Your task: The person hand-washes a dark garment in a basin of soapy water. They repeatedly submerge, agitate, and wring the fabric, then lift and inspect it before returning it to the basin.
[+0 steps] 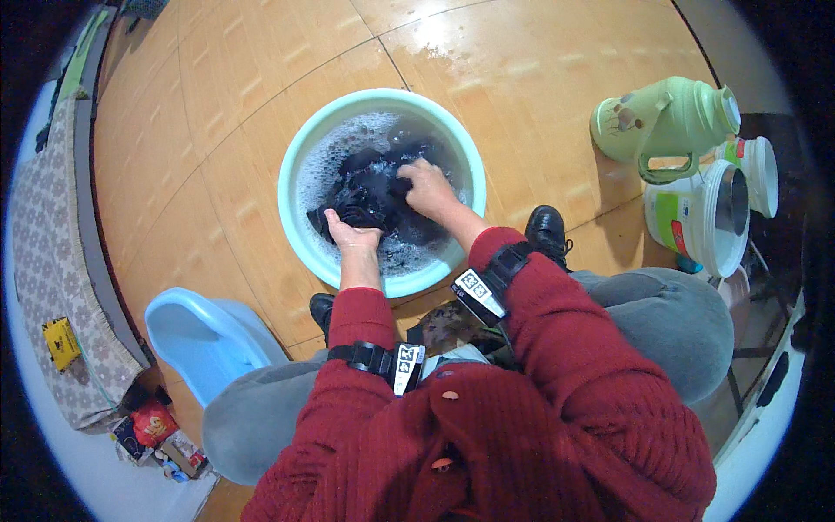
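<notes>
A pale green plastic basin stands on the floor between my feet, with sudsy water in it. Dark wet cloth lies bunched in the water. At the near left of the basin, my left hand grips a fold of the cloth, thumb up, its fingers hidden under the fabric. My right hand is on the right part of the cloth, fingers curled into it, the fingertips out of sight.
A light blue plastic tub stands by my left knee. To the right are a green thermos flask and white plastic buckets. At left is a surface with a flowered cloth. Water spots wet the wood-patterned floor beyond the basin.
</notes>
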`<state>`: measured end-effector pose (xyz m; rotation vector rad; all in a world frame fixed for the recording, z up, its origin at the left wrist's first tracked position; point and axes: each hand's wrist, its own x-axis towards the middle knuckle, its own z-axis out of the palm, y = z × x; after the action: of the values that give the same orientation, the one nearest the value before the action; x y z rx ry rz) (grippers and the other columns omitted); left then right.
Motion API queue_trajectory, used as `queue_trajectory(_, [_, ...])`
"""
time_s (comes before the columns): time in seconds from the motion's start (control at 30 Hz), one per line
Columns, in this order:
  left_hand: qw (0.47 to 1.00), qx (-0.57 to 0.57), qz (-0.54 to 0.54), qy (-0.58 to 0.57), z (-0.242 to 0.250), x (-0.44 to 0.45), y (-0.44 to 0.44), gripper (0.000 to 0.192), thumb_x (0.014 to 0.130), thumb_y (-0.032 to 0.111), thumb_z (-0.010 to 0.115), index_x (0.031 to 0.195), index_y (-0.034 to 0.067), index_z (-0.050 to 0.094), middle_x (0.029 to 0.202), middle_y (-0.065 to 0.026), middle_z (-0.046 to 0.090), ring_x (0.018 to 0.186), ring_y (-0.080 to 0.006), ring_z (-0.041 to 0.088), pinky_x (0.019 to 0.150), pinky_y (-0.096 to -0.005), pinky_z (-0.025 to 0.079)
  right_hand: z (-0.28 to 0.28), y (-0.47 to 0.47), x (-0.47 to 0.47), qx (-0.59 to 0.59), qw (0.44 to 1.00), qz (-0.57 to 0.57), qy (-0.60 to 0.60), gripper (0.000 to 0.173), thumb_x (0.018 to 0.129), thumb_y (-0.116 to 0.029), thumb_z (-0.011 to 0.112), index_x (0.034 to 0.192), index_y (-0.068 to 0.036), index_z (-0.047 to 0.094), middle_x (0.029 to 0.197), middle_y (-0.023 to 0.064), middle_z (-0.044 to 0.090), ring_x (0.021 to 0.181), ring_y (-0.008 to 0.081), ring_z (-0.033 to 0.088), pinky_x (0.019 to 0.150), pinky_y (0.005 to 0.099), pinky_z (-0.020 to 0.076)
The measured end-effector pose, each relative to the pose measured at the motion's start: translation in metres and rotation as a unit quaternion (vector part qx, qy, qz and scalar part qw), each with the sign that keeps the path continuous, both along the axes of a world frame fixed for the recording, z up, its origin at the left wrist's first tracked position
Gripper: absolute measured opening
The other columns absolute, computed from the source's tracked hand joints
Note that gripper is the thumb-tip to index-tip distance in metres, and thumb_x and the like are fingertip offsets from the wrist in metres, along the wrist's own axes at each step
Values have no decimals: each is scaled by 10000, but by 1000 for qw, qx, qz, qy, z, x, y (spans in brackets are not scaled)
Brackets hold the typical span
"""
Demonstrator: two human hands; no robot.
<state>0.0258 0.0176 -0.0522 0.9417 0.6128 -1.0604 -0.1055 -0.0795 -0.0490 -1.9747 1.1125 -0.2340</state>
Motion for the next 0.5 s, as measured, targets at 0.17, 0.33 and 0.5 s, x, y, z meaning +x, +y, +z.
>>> queue_trajectory(0.17, [997, -41, -12, -62, 8, -3, 3, 652, 915, 529, 213, 1328, 63, 404, 1356, -160, 423, 1247, -346, 396, 1043, -522, 297, 69, 24, 17, -146, 967, 125, -169, 289, 668, -203, 631, 928, -85, 676, 1285, 216, 457, 1126, 435, 445, 982, 463, 375])
queue_trajectory(0.33, [966, -193, -123, -121, 11, 6, 14, 616, 909, 498, 237, 1308, 68, 427, 1333, -158, 443, 1230, -334, 413, 1028, -494, 328, 124, 79, 22, -139, 968, 169, -123, 390, 686, -377, 658, 956, -95, 664, 1375, 163, 363, 1248, 440, 319, 883, 704, 329])
queue_trajectory(0.5, [917, -309, -168, -187, 52, -14, 13, 612, 903, 501, 245, 1301, 78, 438, 1325, -147, 449, 1219, -325, 425, 1017, -482, 346, 130, 78, 29, -203, 969, 99, -104, 359, 707, -379, 643, 930, -99, 668, 1184, 126, 521, 1133, 349, 441, 826, 598, 417])
